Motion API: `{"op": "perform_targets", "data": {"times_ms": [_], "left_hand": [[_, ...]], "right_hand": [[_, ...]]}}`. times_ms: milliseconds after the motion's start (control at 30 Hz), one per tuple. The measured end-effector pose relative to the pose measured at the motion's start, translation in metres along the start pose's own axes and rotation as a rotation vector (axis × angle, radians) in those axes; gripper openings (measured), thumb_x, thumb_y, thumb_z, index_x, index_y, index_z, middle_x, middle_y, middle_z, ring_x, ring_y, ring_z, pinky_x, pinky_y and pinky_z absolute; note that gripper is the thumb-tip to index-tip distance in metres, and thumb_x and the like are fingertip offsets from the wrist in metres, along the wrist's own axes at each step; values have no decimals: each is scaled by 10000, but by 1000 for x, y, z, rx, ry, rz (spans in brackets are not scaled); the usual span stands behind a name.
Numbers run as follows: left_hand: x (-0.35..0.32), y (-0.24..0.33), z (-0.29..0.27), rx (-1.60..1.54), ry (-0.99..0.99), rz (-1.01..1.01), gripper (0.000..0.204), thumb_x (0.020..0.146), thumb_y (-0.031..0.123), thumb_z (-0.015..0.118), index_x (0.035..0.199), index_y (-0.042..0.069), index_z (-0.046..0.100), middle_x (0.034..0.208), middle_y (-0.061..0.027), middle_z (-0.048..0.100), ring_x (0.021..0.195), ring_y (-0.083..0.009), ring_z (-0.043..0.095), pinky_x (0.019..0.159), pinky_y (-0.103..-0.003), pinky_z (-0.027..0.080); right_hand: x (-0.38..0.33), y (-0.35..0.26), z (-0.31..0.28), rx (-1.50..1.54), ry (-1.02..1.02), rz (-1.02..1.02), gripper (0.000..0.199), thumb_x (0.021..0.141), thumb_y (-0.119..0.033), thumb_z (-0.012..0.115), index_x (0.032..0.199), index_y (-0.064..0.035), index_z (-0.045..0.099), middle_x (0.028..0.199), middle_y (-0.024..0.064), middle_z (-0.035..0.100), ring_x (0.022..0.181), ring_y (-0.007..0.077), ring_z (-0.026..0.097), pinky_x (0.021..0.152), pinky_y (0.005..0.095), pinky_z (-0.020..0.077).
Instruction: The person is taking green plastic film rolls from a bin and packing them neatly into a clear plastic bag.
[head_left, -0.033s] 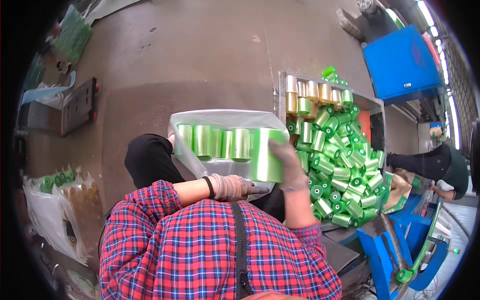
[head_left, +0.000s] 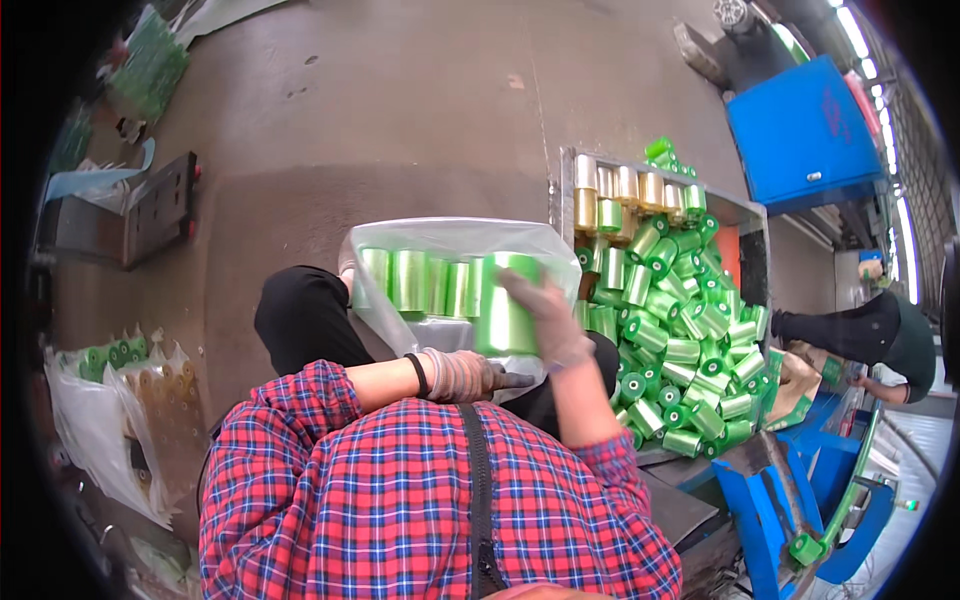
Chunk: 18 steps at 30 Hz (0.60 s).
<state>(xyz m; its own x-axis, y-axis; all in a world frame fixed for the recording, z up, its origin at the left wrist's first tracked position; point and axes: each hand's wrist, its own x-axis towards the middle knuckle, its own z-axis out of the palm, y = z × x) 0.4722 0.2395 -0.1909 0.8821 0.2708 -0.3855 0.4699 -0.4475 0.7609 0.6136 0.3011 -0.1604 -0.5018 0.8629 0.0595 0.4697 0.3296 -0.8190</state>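
A clear plastic bag (head_left: 450, 232) lies across my lap with several shiny green film rolls (head_left: 408, 282) standing in a row inside it. My right hand (head_left: 545, 318), in a grey glove and slightly blurred, grips the right side of a larger-looking green film roll (head_left: 508, 315) at the bag's right part. My left hand (head_left: 465, 376), in a striped knit glove, is closed at the near edge of the bag, one finger stretched to the right. The bag's film under that hand is partly hidden.
To my right, a metal-edged bin (head_left: 567, 190) is heaped with green rolls (head_left: 690, 330), with golden rolls (head_left: 650, 190) at its far end. Bagged rolls (head_left: 95, 400) stand at left. A blue cabinet (head_left: 805, 130) and another person (head_left: 880, 335) are on the right.
My right hand has moved left with the green film roll, bringing it closer to the row in the bag. My left hand has stayed in place.
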Motion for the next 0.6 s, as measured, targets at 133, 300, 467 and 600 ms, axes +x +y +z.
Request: {"op": "perform_targets", "data": {"times_ms": [133, 300, 467, 600], "left_hand": [[-27, 2, 3, -19, -54, -191, 509, 806, 299, 494, 1297, 226, 380, 1035, -153, 596, 967, -339, 563, 811, -410, 449], [-91, -27, -36, 496, 209, -765, 461, 668, 390, 618, 948, 24, 623, 931, -159, 625, 952, -246, 589, 834, -394, 449], [-151, -38, -67, 703, 132, -772, 939, 590, 434, 671, 1325, -2, 281, 1368, -188, 307, 1299, -302, 235, 1074, -378, 143], [-126, -22, -99, 490, 60, -688, 917, 580, 438, 690, 1296, -11, 334, 1307, -216, 377, 1235, -336, 333, 1025, -394, 261]], "right_hand": [[71, -10, 93, -755, -313, 591, 607, 774, -552, 504, 1072, -27, 562, 1154, 220, 514, 1063, 320, 512, 879, 379, 415], [69, 25, 52, -579, -472, 469, 797, 690, -595, 557, 1214, -3, 461, 1237, 202, 469, 1153, 304, 450, 978, 368, 347], [49, 22, -82, -751, -569, 576, 516, 693, -446, 628, 968, -10, 625, 940, 207, 620, 897, 287, 608, 799, 355, 474], [60, -29, -113, -183, -95, 665, 439, 714, -354, 661, 948, 14, 615, 724, 114, 625, 596, 163, 584, 571, 274, 484]]}}
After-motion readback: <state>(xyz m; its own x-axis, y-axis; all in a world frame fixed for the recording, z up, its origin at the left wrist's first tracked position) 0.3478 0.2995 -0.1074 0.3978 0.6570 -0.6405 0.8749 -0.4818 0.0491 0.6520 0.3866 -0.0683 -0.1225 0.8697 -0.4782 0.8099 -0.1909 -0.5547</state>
